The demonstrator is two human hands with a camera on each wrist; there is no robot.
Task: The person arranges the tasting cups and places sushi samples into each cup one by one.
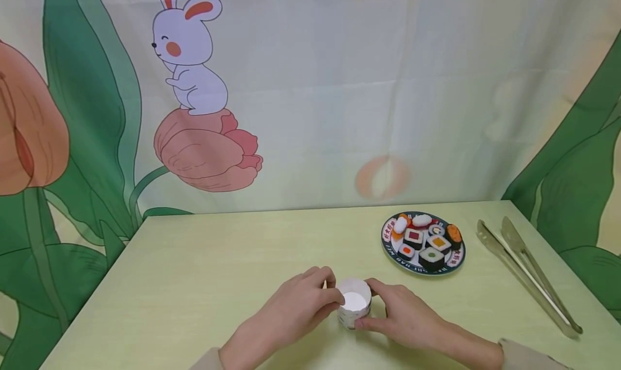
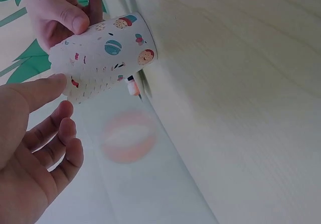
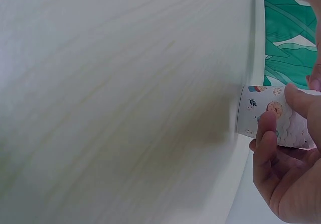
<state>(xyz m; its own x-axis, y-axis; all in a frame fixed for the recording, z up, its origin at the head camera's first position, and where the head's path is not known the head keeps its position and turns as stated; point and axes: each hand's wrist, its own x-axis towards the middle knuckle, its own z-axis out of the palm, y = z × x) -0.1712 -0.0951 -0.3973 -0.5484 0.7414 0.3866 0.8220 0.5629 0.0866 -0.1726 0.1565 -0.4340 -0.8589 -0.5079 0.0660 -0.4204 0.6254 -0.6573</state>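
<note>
A small stack of nested paper baking cups (image 1: 350, 319) with wavy rims stands upright on the table. White inside, the cups carry colourful sweet and cookie prints, clear in the left wrist view on the cup wall (image 2: 128, 45). My right hand (image 1: 402, 313) grips the stack from the right, thumb in front and fingers behind. In the right wrist view, that hand (image 3: 296, 169) holds the printed cups (image 3: 251, 116) near their rims. At the left of the rim is my left hand (image 1: 303, 305). Its thumb touches the rim, while the other fingers (image 2: 70, 156) are bent loosely, apart from the cups.
Behind the cups, to the right, a round plate (image 1: 422, 271) bears several toy-like sushi pieces (image 1: 432, 258). Long metal tongs (image 1: 529, 281) lie near the right edge of the pale wooden table (image 1: 208, 283). A printed curtain (image 1: 310, 89) hangs at the back.
</note>
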